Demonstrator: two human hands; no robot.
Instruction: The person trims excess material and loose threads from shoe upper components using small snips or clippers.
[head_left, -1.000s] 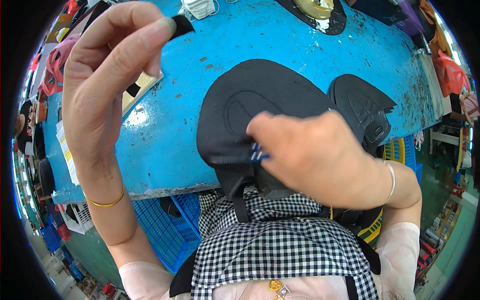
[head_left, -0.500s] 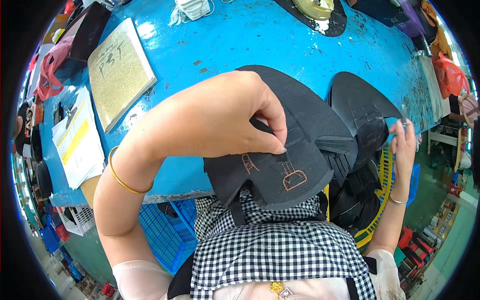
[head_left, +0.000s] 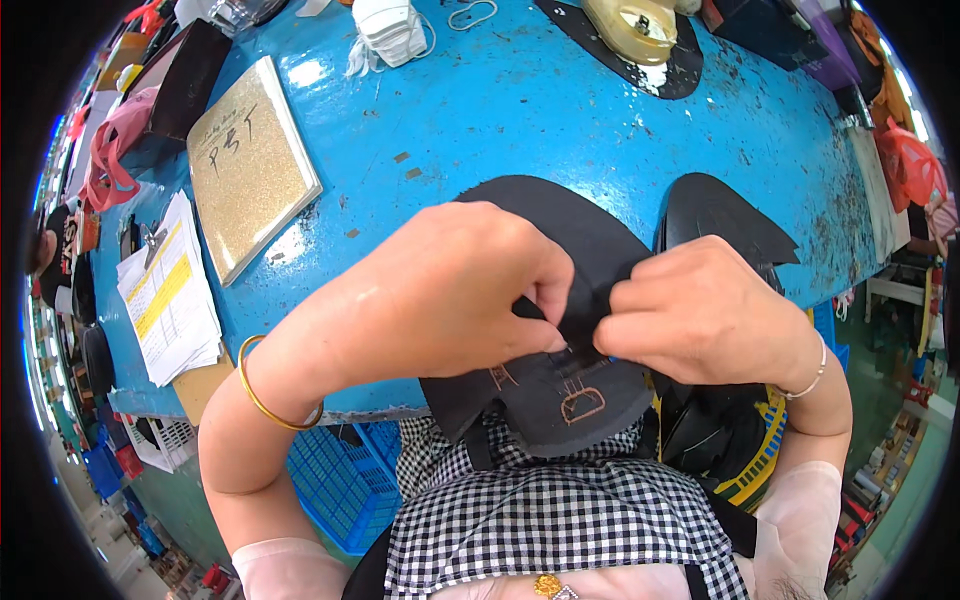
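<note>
A black fabric shoe-upper piece (head_left: 560, 400) with orange stitched marks lies over the near edge of the blue table (head_left: 560, 110). My left hand (head_left: 450, 290) and my right hand (head_left: 700, 310) meet over its middle, and both pinch a small black strip (head_left: 582, 305) against it. A second black cut piece (head_left: 720, 215) lies on the table just behind my right hand. Each wrist carries a bangle. The fingertips hide the exact spot where the strip touches the fabric.
A gold glittery board (head_left: 250, 165) and a clipboard with papers (head_left: 170, 295) lie at the left. Pink fabric (head_left: 105, 160) sits at the far left, white masks (head_left: 390, 30) at the back, a yellow tool (head_left: 630, 25) on a black mat. Blue crates (head_left: 340, 480) stand under the table.
My right hand has come back from the right side onto the black piece. My left hand has shifted so both hands now pinch at its middle.
</note>
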